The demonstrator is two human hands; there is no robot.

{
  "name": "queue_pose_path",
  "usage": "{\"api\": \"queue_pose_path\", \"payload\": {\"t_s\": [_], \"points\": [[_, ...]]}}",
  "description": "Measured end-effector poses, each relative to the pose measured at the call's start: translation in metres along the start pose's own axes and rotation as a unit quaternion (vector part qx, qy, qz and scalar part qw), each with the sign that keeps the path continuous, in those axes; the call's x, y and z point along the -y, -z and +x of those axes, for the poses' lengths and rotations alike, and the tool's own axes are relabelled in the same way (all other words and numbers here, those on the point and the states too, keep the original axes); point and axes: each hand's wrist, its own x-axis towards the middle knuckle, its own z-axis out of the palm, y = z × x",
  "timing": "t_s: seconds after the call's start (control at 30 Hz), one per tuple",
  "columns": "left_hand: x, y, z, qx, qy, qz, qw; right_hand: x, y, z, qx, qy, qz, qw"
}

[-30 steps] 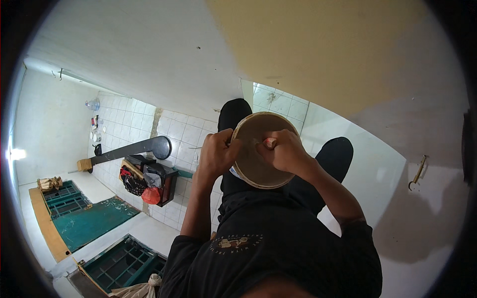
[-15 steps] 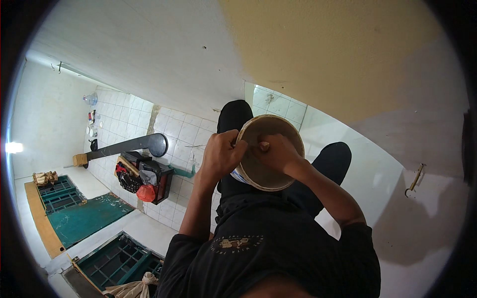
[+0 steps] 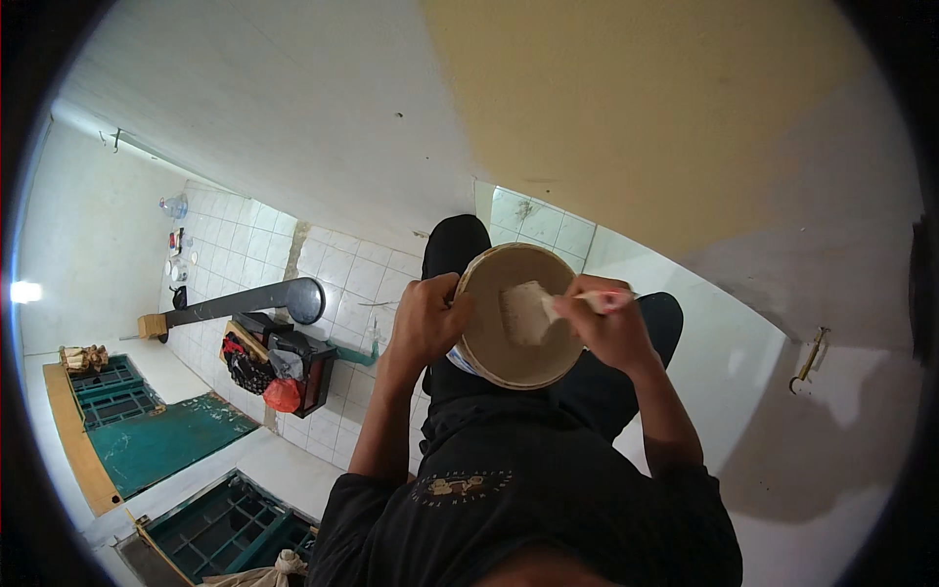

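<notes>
A round paint bucket (image 3: pixel 469 328) with a pale, paint-smeared inside stands over my lap, its mouth facing up. My left hand (image 3: pixel 430 315) is closed on the bucket's left rim, thumb at the inner edge. Within the bucket's mouth is a paintbrush (image 3: pixel 529 311), its wide head coated in pale paint. My right hand (image 3: pixel 608 328) grips that brush by its handle, over the right rim, and the reddish handle end sticks out past the fingers. Whether the bristles touch the bucket's inner wall, I cannot tell.
Ahead rises a wall (image 3: pixel 626 108), part white and part tan. A hook (image 3: pixel 810 360) juts from the white wall at right. On the tiled floor to the left lie a long dark board (image 3: pixel 240 303) and a dark box (image 3: pixel 313 372) with a red bag (image 3: pixel 282 395).
My right hand has come up out of the bucket and over its right rim, bringing the brush head into sight. My left hand still holds the rim.
</notes>
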Motion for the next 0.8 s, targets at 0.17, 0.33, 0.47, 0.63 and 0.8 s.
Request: {"api": "queue_pose_path", "payload": {"t_s": [0.17, 0.33, 0.47, 0.63, 0.8], "points": [[-0.005, -0.006, 0.002, -0.013, -0.018, -0.001, 1.000, -0.013, 0.027, -0.046, -0.092, -0.160, 0.203, 0.962], [-0.003, -0.004, 0.001, -0.005, -0.035, 0.017, 0.999, -0.052, 0.012, -0.079, -0.216, -0.153, 0.360, 0.895], [-0.011, -0.003, 0.001, 0.003, -0.022, 0.033, 0.999, -0.063, 0.004, -0.094, -0.243, -0.122, 0.376, 0.886], [-0.007, -0.009, -0.002, -0.020, -0.039, 0.021, 0.999, -0.053, 0.003, -0.096, -0.222, -0.097, 0.399, 0.884], [-0.006, -0.012, 0.000, -0.013, -0.036, 0.013, 0.999, -0.055, 0.010, -0.091, -0.223, -0.080, 0.394, 0.888]]}}
